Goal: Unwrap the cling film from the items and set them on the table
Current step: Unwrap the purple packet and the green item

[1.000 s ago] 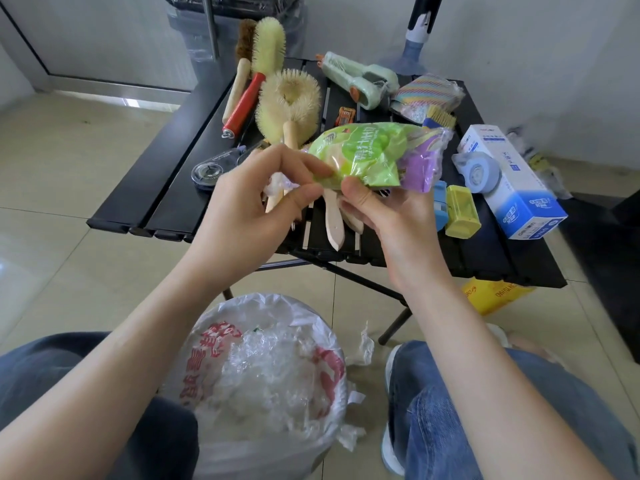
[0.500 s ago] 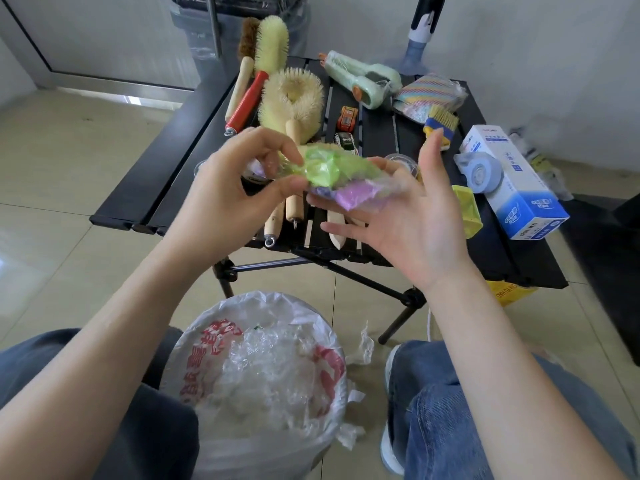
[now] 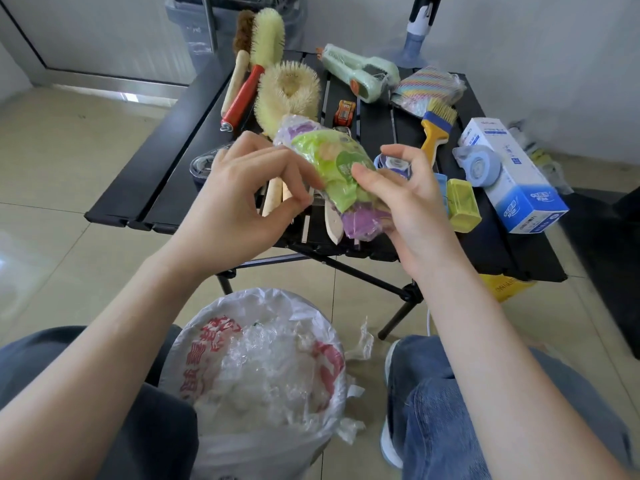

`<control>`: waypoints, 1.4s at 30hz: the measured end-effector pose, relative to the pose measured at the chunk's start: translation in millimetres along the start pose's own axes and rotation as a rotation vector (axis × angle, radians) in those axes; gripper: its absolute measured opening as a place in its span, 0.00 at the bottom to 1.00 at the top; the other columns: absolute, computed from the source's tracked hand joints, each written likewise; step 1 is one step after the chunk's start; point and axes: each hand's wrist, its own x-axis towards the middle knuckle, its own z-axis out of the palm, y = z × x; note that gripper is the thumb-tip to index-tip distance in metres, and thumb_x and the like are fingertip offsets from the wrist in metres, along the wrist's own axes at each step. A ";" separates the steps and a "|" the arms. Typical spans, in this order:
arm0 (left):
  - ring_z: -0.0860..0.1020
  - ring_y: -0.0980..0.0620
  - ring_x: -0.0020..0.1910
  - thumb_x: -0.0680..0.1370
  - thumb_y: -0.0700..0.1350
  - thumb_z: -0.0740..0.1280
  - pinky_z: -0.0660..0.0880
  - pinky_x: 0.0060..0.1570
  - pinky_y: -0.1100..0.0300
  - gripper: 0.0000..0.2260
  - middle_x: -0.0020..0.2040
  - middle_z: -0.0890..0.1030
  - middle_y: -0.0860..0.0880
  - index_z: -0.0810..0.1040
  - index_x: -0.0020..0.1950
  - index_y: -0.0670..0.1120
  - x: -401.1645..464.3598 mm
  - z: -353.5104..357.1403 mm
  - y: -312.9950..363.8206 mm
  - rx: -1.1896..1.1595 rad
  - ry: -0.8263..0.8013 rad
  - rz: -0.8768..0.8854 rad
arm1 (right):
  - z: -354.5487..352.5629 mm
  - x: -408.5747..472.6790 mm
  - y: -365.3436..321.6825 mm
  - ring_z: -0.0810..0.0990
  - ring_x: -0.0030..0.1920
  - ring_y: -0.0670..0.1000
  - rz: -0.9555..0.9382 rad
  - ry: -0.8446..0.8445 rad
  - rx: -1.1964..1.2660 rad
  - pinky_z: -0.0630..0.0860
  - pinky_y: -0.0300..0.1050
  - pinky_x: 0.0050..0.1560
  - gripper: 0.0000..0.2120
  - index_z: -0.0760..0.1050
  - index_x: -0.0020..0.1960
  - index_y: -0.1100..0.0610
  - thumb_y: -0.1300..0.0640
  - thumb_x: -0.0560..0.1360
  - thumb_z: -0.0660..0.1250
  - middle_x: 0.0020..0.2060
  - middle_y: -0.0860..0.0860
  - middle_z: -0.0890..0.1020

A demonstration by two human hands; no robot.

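- The left hand (image 3: 239, 199) is pinching thumb against fingertips at the left edge of the green and purple packet (image 3: 341, 178); a bit of cling film seems to be caught in the pinch, though it is too sheer to be sure.
- The right hand (image 3: 412, 206) is cradling the packet's lower right side, its thumb pressing on the green face and its fingers curling loosely behind.
- The packet is hanging tilted in the air above the near edge of the black slatted table (image 3: 166, 157), purple end lowest, with shiny film wrinkling over it.
- Behind it, wooden handles (image 3: 273, 199) are poking toward the person, and a round cream brush (image 3: 287, 91) is lying next to a red-handled brush (image 3: 246, 95).
- Farther right, a yellow-handled paintbrush (image 3: 434, 129), a blue tape dispenser (image 3: 479, 166), a white and blue box (image 3: 512, 174) and a small yellow block (image 3: 462, 204) are sitting on the table.
- At the far edge, a pale green tool (image 3: 360, 72) and a striped packet (image 3: 427, 90) are lying, both in wrap.
- Between the person's knees, a white bag-lined bin (image 3: 256, 372) is holding crumpled clear film, and a loose scrap (image 3: 362, 341) is lying on the floor just beside it.
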 end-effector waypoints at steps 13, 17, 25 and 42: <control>0.74 0.51 0.38 0.70 0.38 0.63 0.71 0.38 0.61 0.07 0.45 0.75 0.51 0.80 0.38 0.45 -3.6 8.4 1.1 -0.111 -0.142 -0.073 | 0.3 -1.7 0.1 0.83 0.40 0.48 0.005 0.065 0.077 0.78 0.40 0.35 0.20 0.68 0.64 0.58 0.62 0.74 0.70 0.45 0.54 0.81; 0.79 0.58 0.40 0.76 0.44 0.69 0.76 0.39 0.66 0.06 0.41 0.79 0.53 0.73 0.47 0.46 -4.4 15.5 6.8 -0.187 0.094 -0.265 | -1.1 -1.2 -1.3 0.83 0.40 0.49 0.019 0.066 0.130 0.78 0.41 0.34 0.19 0.69 0.63 0.58 0.63 0.75 0.69 0.48 0.56 0.81; 0.77 0.57 0.36 0.72 0.34 0.73 0.73 0.32 0.68 0.21 0.45 0.66 0.53 0.64 0.47 0.52 -1.1 20.8 7.9 -0.466 0.147 -0.471 | -4.4 2.8 -1.7 0.84 0.43 0.50 0.012 0.122 0.280 0.79 0.43 0.36 0.13 0.70 0.59 0.58 0.65 0.75 0.67 0.50 0.55 0.82; 0.81 0.58 0.39 0.69 0.49 0.68 0.79 0.40 0.64 0.11 0.39 0.78 0.48 0.70 0.37 0.43 -3.2 30.8 15.0 -0.820 -0.005 -0.637 | 3.9 0.2 5.3 0.83 0.47 0.53 -0.043 0.028 0.279 0.80 0.46 0.41 0.16 0.69 0.62 0.58 0.64 0.76 0.67 0.53 0.57 0.80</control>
